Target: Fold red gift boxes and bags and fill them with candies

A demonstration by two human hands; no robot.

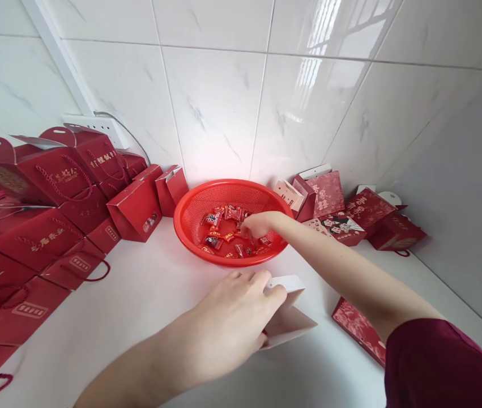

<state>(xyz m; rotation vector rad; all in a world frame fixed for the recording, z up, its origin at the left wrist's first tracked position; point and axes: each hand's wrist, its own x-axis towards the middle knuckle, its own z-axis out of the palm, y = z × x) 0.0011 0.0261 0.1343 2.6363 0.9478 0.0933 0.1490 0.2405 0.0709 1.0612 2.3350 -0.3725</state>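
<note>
My left hand point(227, 326) is closed on the edge of a small paper gift box point(289, 323), whose pale inside faces up through its open top. Beyond it stands a red plastic basket point(185, 235) with wrapped candies point(224, 235) scattered over its bottom. My right hand point(258, 225) reaches over the right rim into the basket. Its fingers are curled down among the candies, and the fingertips are partly hidden, so what they pinch, if anything, cannot be made out.
Stacked red gift boxes point(41, 241) with rope handles fill the left side. More red boxes point(325, 192) lean against the tiled wall point(215, 107) at the back right. A flat red box point(357, 328) lies under my right forearm. A power strip point(115, 133) sits behind the left stack.
</note>
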